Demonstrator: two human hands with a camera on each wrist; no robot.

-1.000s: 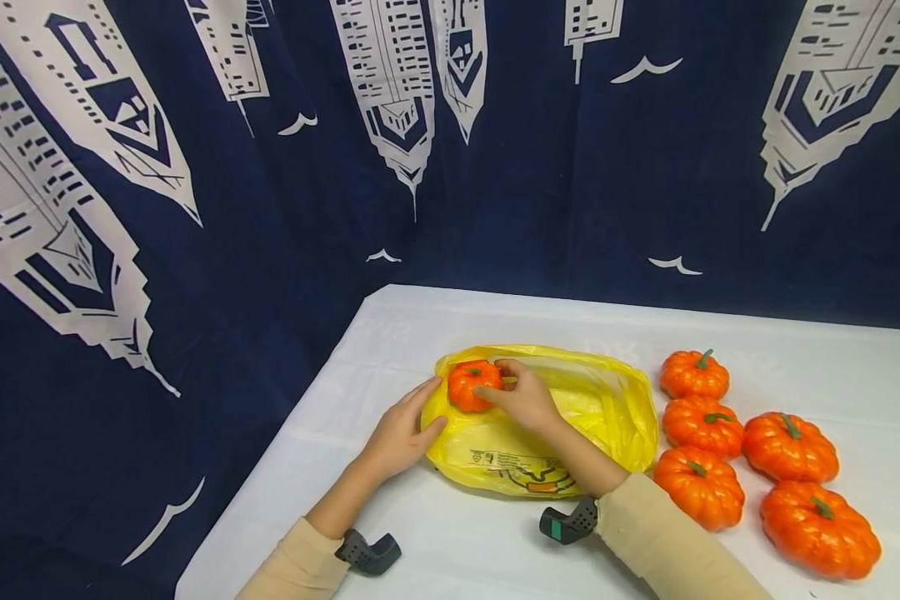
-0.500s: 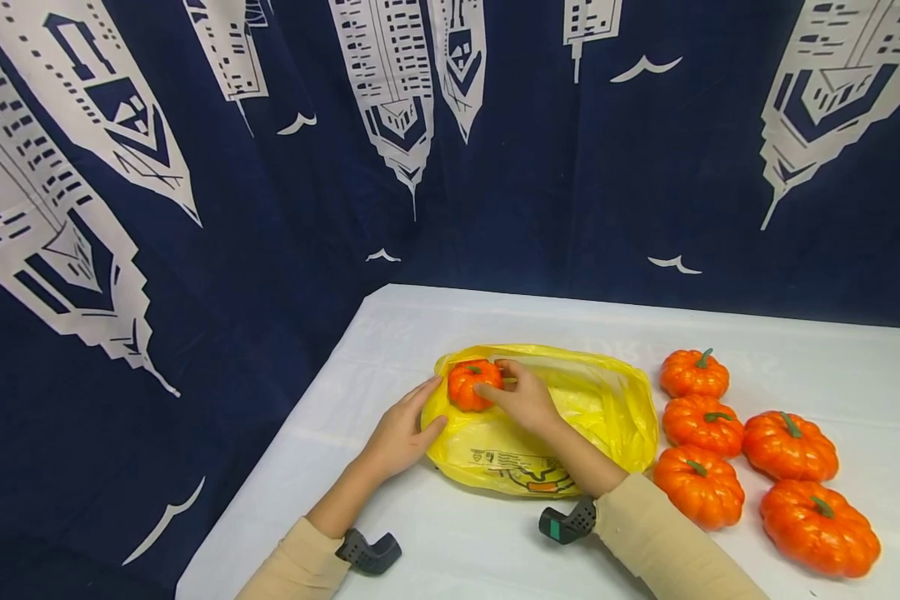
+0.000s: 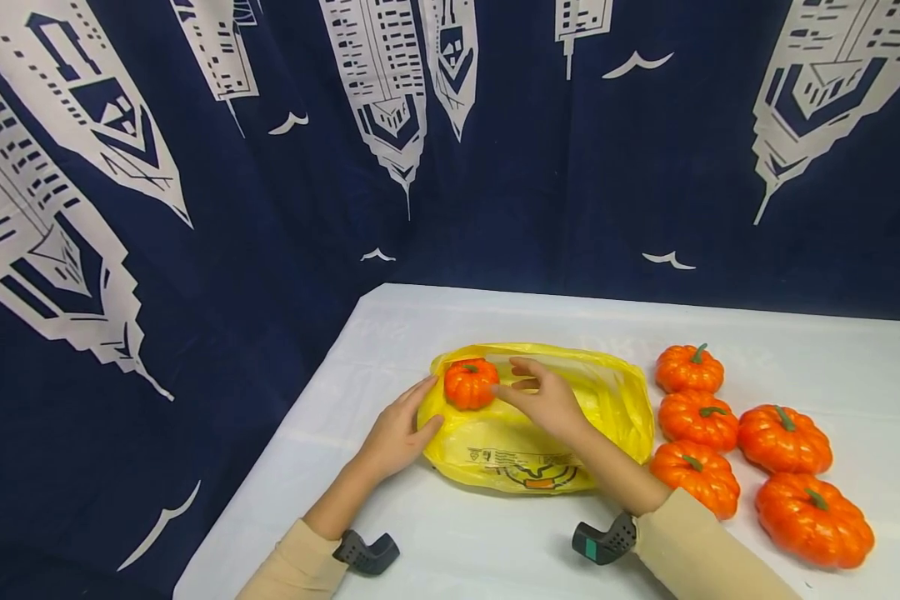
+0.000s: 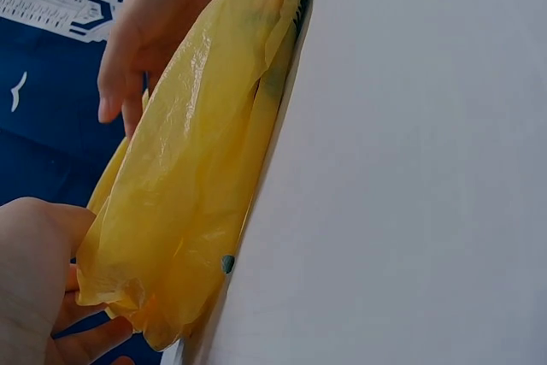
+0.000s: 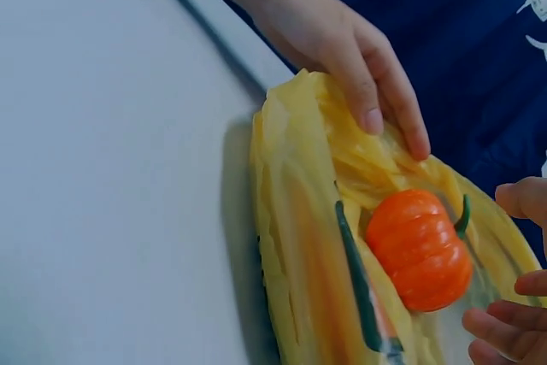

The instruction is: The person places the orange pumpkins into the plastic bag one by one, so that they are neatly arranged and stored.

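Observation:
A small orange pumpkin [image 3: 470, 384] with a green stem sits inside the left end of a yellow plastic bag [image 3: 487, 437], which lies with its mouth spread on the table. My left hand [image 3: 394, 429] rests against the bag's left edge, its fingers fairly straight along the plastic. To the right of the pumpkin, my right hand [image 3: 553, 404] hovers over the bag with parted fingers and holds nothing. In the right wrist view the pumpkin [image 5: 419, 250] stands apart from the right fingertips [image 5: 500, 331]. The bag's side hides part of the left fingers in the left wrist view.
Several more orange pumpkins [image 3: 786, 439] stand in a cluster right of the bag, the nearest ones close to its right edge. The white table [image 3: 450, 550] ends at a dark blue curtain [image 3: 525, 225] printed with white buildings and birds.
My right hand has let go of the pumpkin and drawn back a little to the right, its fingers spreading. The left hand stays at the bag's edge.

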